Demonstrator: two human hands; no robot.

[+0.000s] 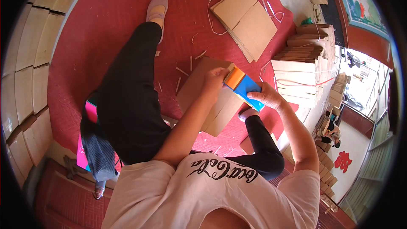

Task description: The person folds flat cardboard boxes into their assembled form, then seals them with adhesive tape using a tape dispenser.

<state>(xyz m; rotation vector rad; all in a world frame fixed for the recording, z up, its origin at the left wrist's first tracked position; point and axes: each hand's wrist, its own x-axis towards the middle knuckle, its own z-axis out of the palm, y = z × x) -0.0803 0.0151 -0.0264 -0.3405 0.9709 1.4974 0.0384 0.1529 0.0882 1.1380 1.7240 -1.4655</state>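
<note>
A boxy blue and orange object (246, 88) is held between my hands, tilted above a cardboard box; its exact kind I cannot make out. My right hand (270, 96) grips its blue end, thumb lying across the face. At the orange end, my left hand (215, 80) is closed with its fingertips at the edge, some of them hidden. Below both hands the brown cardboard box (190, 85) stands on the red floor between my legs.
Flattened cardboard sheets (250, 21) lie ahead with loose white strapping around them. Bundled cardboard (296, 65) is stacked at the right. A wall of stacked cartons (25, 63) lines the left. Paper scraps dot the red floor covering (106, 8). Another person (333, 133) is far right.
</note>
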